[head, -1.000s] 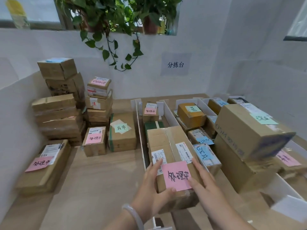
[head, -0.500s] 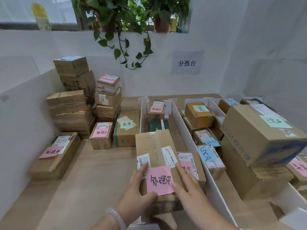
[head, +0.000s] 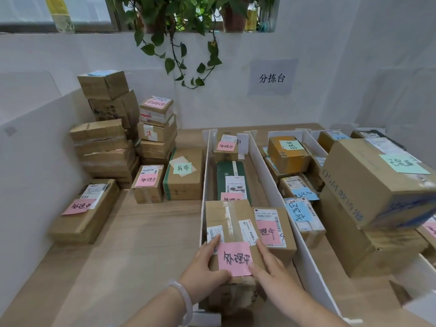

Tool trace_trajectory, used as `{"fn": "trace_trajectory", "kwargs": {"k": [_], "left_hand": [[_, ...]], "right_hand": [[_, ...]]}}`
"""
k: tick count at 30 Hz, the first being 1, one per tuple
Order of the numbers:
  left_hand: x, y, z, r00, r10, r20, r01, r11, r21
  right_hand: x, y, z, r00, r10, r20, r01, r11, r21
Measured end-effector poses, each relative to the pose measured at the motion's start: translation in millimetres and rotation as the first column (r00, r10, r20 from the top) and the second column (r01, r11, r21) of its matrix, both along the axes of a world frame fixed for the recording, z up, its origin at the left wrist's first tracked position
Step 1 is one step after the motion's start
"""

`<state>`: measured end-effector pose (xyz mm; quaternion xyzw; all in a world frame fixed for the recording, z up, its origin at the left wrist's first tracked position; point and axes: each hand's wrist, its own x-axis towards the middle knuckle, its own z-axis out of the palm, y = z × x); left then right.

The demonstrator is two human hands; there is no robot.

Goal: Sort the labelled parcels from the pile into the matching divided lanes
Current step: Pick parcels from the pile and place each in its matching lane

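- Parcel (head: 226,223) at near end of leftmost lane (head: 256,185), touching box (head: 287,244) at 3 o'clock.
- Left grip (head: 203,267), right grip (head: 271,271): fingers near straight, pressing the 6 o'clock end, not clasping.
- Long axis 6–12, along lane; pink note (head: 234,258) at 6.
- Likely risks: snagging divider (head: 204,175) at 9 if skewed; peeling note under right thumb.

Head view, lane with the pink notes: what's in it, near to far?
Parcel with a pink note under the left hand and right hand → green box → small box with a pink note at the far end. The side parcel right of the first overlaps it in depth, so it is left out.
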<state>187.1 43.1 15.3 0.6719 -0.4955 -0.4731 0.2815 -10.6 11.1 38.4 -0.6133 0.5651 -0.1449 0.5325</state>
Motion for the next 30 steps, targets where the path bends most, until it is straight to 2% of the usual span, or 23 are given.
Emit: {"fn": "trace_trajectory", "kwargs": {"k": [4,10,20,24,27,30], "left_hand": [[2.2,-16.4,-6.5,0.998,-0.050,0.028,0.049,0.998,0.046],[6.0,-36.0,-10.7,0.971,-0.134,0.200,0.120,0.989,0.081],[16.1,-41.7,-15.1,0.926,-0.190,0.325,0.183,0.982,0.053],[46.9,-28.0,-12.4,0.938,-0.071,0.339,0.098,0.993,-0.064],[89.3,-14.8,-10.3,0.916,0.032,0.399,0.021,0.992,-0.127],[143.6,-4.1,-9.4,0.887,0.128,0.444,-0.062,0.985,-0.160]], "right_hand": [[-0.8,-10.9,-10.1,0.995,0.049,-0.086,-0.046,0.999,0.027],[-1.1,-23.7,-19.8,0.987,0.094,-0.129,-0.099,0.995,-0.029],[6.8,-36.1,-21.2,0.953,0.080,-0.293,-0.121,0.985,-0.126],[38.9,-39.8,-9.7,0.921,-0.021,-0.390,-0.106,0.947,-0.302],[87.3,-38.8,5.0,0.921,0.031,-0.387,-0.197,0.896,-0.398],[138.1,-32.1,14.7,0.927,0.141,-0.348,-0.290,0.858,-0.425]]}}
